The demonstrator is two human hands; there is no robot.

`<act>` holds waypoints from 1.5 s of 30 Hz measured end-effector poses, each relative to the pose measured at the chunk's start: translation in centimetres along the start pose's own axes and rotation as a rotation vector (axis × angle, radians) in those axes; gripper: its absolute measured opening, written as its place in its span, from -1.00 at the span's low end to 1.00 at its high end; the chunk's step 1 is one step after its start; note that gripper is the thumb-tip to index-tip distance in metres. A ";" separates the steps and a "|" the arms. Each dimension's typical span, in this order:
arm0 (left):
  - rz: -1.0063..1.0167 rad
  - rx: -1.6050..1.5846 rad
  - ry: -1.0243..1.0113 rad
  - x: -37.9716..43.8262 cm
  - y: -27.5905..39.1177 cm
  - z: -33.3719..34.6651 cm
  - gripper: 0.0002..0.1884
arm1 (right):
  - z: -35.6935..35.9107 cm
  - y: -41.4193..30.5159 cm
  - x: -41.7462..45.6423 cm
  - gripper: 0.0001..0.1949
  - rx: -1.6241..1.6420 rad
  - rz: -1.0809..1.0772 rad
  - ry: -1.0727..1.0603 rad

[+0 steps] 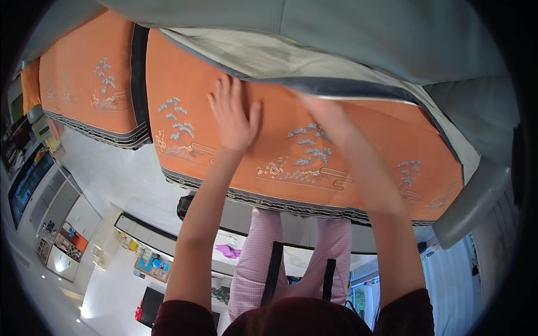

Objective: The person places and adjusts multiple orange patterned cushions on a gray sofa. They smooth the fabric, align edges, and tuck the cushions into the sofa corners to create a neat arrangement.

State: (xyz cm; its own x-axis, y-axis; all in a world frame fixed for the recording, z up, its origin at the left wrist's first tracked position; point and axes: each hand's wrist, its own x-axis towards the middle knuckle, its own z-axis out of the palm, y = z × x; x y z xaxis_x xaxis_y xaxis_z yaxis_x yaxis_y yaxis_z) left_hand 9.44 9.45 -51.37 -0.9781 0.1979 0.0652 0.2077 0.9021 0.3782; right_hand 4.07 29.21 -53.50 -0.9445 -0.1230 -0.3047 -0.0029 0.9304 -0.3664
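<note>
An orange embroidered sofa cover (269, 126) with a dark patterned border lies over the seat in front of me. My left hand (234, 115) rests palm down on it, fingers apart, the fingertips close to the cover's dark back edge. My right hand (321, 109) is blurred and lies at the same back edge, farther right; whether its fingers grip the fabric cannot be told. Behind both hands the edge is turned up unevenly, and pale fabric (294, 56) shows between it and the grey-green sofa backrest (357, 33).
A second orange cover (84, 80) lies at the left, beyond a dark band. The sofa's grey armrest (470, 206) stands at the right. Below the sofa's front edge, a black object (184, 206) is on the pale floor (122, 168) at the left.
</note>
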 end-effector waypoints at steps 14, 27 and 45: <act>0.009 0.039 -0.097 -2.2 -1.4 2.0 -0.34 | 1.3 -5.4 8.0 -0.51 0.127 0.091 -0.140; -0.005 -0.077 -0.099 -2.4 -1.4 2.7 -0.27 | 1.1 -4.4 12.7 -0.57 0.139 0.125 -0.056; -0.008 -0.104 -0.080 -2.4 -1.7 2.7 -0.41 | 3.6 -14.1 8.3 -0.34 -0.046 -0.219 0.291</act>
State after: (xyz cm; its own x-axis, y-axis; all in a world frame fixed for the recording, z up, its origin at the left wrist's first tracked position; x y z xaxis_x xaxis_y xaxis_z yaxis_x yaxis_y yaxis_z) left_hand 11.51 8.47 -54.63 -0.9745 0.2243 -0.0108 0.1927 0.8600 0.4726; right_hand -2.50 13.83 -54.02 -0.9736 -0.2243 0.0416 -0.2243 0.9083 -0.3531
